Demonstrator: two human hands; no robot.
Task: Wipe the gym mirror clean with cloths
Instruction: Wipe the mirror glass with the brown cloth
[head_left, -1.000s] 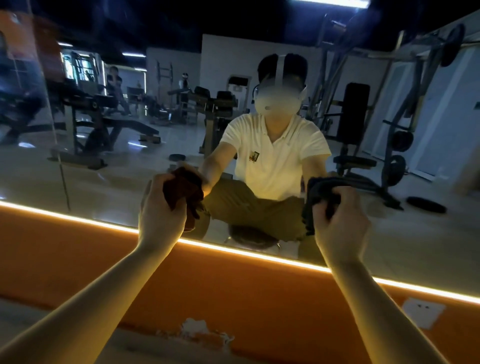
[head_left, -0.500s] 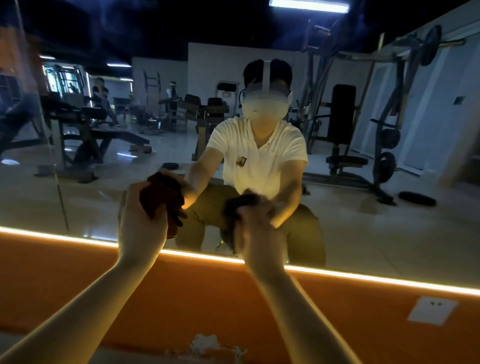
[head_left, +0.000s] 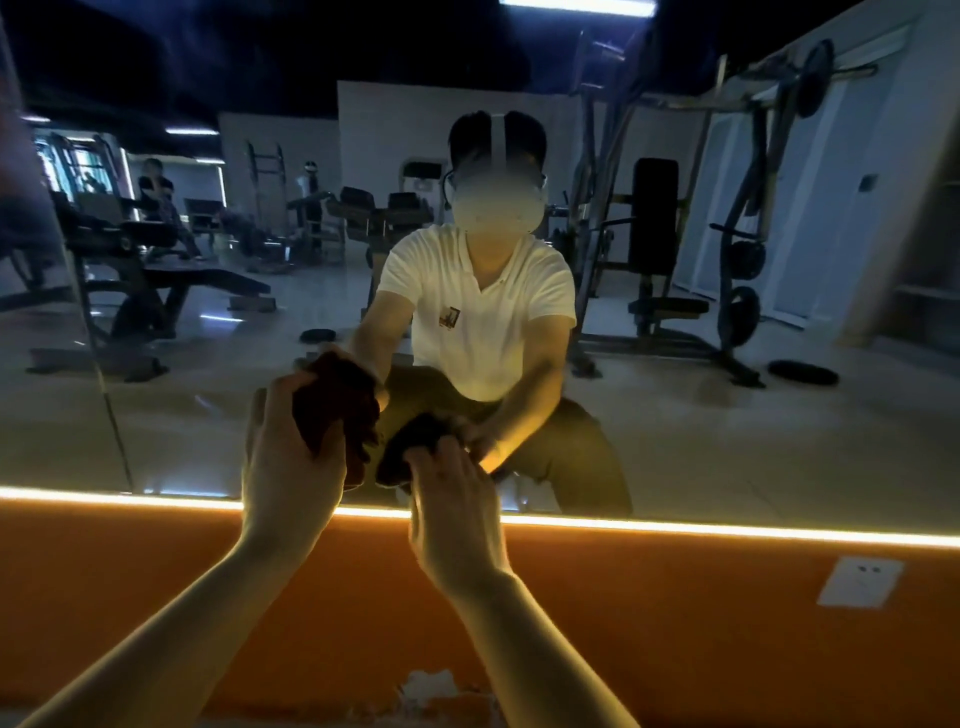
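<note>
Gripping a reddish cloth (head_left: 337, 405), the left hand (head_left: 291, 467) held it against the mirror (head_left: 727, 415); the right hand (head_left: 452, 499) clutched a dark cloth (head_left: 410, 447) just beside it.

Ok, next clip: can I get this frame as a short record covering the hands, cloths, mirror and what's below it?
left hand: grips a red cloth held against the glass
right hand: grips a dark cloth, close beside the red one
mirror: both cloths are at its lower part
light strip: glowing along the mirror's bottom edge
orange wall: below the strip, with a white plate on it
</note>
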